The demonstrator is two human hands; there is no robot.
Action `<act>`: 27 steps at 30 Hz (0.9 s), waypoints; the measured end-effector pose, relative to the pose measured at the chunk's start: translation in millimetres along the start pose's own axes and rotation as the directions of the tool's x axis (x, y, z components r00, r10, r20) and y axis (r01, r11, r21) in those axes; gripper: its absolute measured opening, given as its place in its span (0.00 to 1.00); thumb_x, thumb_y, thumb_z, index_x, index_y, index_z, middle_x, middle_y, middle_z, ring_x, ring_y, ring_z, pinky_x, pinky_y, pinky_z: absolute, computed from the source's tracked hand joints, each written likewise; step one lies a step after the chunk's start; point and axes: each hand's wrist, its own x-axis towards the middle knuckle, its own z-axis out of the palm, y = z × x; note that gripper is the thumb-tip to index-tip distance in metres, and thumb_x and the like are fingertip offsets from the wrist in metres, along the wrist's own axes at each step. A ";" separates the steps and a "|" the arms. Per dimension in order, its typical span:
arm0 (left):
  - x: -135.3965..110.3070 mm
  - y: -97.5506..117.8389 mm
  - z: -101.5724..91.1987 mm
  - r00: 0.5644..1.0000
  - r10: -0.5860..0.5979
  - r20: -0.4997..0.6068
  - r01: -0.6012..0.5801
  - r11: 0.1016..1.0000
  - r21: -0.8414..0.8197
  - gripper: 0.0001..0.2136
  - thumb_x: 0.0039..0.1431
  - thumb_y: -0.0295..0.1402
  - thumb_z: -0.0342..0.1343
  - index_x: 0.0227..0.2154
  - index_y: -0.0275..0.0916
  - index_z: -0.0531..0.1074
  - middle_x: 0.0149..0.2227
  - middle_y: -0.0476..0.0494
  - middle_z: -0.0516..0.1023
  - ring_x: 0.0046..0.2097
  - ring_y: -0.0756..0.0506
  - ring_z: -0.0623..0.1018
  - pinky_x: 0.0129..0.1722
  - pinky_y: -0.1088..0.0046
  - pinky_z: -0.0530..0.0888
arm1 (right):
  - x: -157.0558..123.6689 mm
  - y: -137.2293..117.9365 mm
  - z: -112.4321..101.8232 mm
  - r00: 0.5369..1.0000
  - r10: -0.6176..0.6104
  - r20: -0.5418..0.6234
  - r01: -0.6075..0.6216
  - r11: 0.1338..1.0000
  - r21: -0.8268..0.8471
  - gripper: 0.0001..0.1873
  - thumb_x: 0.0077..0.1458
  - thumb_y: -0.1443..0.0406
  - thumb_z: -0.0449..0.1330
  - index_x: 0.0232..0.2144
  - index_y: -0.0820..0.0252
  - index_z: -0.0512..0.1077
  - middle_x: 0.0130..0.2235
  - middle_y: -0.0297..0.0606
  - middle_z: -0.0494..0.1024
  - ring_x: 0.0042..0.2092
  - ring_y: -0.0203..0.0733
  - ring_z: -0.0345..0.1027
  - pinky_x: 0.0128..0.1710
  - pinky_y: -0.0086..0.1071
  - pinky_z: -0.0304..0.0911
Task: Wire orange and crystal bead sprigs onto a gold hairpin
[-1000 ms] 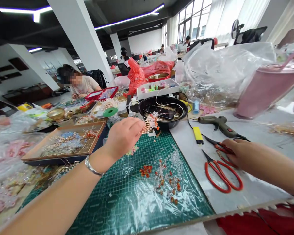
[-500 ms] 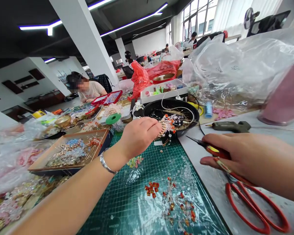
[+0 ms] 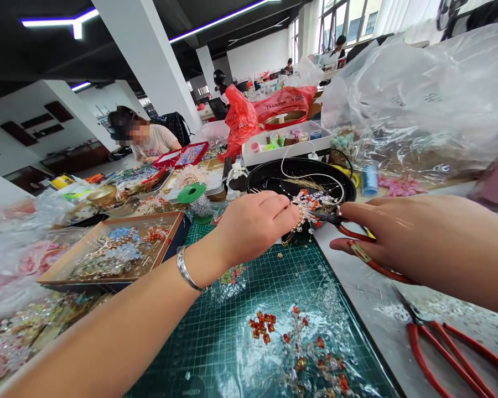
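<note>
My left hand (image 3: 259,226), a silver bangle on its wrist, is closed around a beaded ornament (image 3: 305,210) with orange and clear beads on gold wire. The ornament is held up over the near rim of a black bowl (image 3: 259,179). From the right, my right hand (image 3: 402,232) grips pliers (image 3: 334,218) with red handles and slim dark jaws. Their tips reach the beads at the ornament's right side; whether the jaws are closed on a wire is too small to tell. Below lies a green cutting mat (image 3: 216,348) with red-amber beads (image 3: 262,326) and loose clear and orange beads (image 3: 319,359).
Red-handled scissors (image 3: 434,337) lie on the table at lower right. An open box of beaded pieces (image 3: 120,249) sits left, near a green spool (image 3: 191,192). Behind are a white tray (image 3: 284,146), a blue roll (image 3: 370,181) and large plastic bags (image 3: 419,105). A person (image 3: 149,135) sits across.
The pliers have moved left and up from over the grey table, so their tips now meet the ornament. My left hand has shifted slightly right with the ornament; the view has also moved a little.
</note>
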 end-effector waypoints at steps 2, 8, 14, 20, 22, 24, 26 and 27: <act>-0.9 1.4 0.4 1.000 -0.006 0.000 0.006 1.000 -0.002 0.09 0.72 0.26 0.49 0.45 0.35 0.74 0.42 0.42 0.83 0.43 0.45 0.81 0.41 0.68 0.79 | 1.0 0.4 1.1 1.000 -0.021 -0.009 0.021 1.000 -0.002 0.17 0.60 0.52 0.50 0.44 0.50 0.72 0.34 0.42 0.82 0.31 0.57 0.77 0.25 0.37 0.46; -2.8 7.1 1.5 1.000 -0.021 0.008 0.021 1.000 0.001 0.11 0.73 0.27 0.46 0.44 0.36 0.75 0.41 0.42 0.83 0.42 0.46 0.80 0.42 0.69 0.79 | 8.2 1.0 -1.1 1.000 -0.002 0.028 0.001 0.998 0.062 0.26 0.62 0.43 0.46 0.47 0.46 0.74 0.34 0.41 0.83 0.27 0.52 0.73 0.22 0.37 0.42; -4.9 8.5 1.8 1.000 -0.018 0.003 0.018 1.000 0.011 0.10 0.73 0.27 0.47 0.44 0.35 0.75 0.40 0.43 0.83 0.41 0.46 0.80 0.40 0.70 0.78 | 14.2 0.1 -2.1 0.994 0.016 0.109 -0.030 0.991 0.128 0.30 0.62 0.40 0.44 0.46 0.47 0.76 0.34 0.43 0.84 0.28 0.54 0.76 0.23 0.38 0.49; -4.5 5.4 3.8 1.000 -0.020 -0.003 0.020 1.000 0.010 0.12 0.74 0.28 0.46 0.43 0.36 0.76 0.39 0.44 0.84 0.40 0.46 0.81 0.39 0.71 0.78 | 9.6 3.2 4.8 0.999 -0.038 0.009 0.038 0.999 0.012 0.20 0.61 0.45 0.50 0.36 0.49 0.73 0.27 0.41 0.80 0.24 0.52 0.69 0.22 0.38 0.41; -3.6 5.0 4.0 1.000 -0.009 0.002 0.009 1.000 0.012 0.11 0.73 0.28 0.47 0.43 0.36 0.76 0.39 0.44 0.83 0.40 0.46 0.81 0.39 0.70 0.79 | 9.8 2.0 3.9 0.999 -0.052 0.013 0.052 0.999 -0.008 0.18 0.60 0.46 0.51 0.35 0.49 0.73 0.27 0.41 0.79 0.24 0.51 0.68 0.23 0.38 0.40; -2.8 4.3 4.2 1.000 0.007 0.008 -0.008 1.000 0.014 0.09 0.72 0.27 0.49 0.42 0.35 0.75 0.39 0.44 0.83 0.40 0.45 0.81 0.39 0.70 0.79 | 10.8 0.4 1.4 0.998 -0.044 0.042 0.045 0.999 -0.019 0.17 0.60 0.48 0.52 0.38 0.49 0.74 0.27 0.41 0.78 0.25 0.51 0.69 0.23 0.38 0.40; -2.3 2.9 4.5 0.999 0.023 0.024 -0.024 0.999 0.022 0.09 0.72 0.27 0.49 0.43 0.35 0.75 0.39 0.43 0.83 0.40 0.45 0.81 0.38 0.70 0.78 | 11.7 -0.7 -1.8 0.997 -0.041 0.059 0.043 0.999 -0.020 0.20 0.62 0.47 0.51 0.43 0.50 0.74 0.27 0.40 0.78 0.26 0.51 0.71 0.23 0.37 0.41; -2.2 1.9 4.8 0.999 0.029 0.033 -0.030 0.999 0.027 0.09 0.72 0.27 0.48 0.43 0.35 0.75 0.39 0.43 0.83 0.40 0.45 0.81 0.38 0.70 0.78 | 12.1 -0.9 -3.2 0.997 -0.044 0.062 0.046 0.999 -0.019 0.21 0.62 0.47 0.50 0.44 0.50 0.74 0.28 0.40 0.78 0.27 0.51 0.71 0.24 0.37 0.41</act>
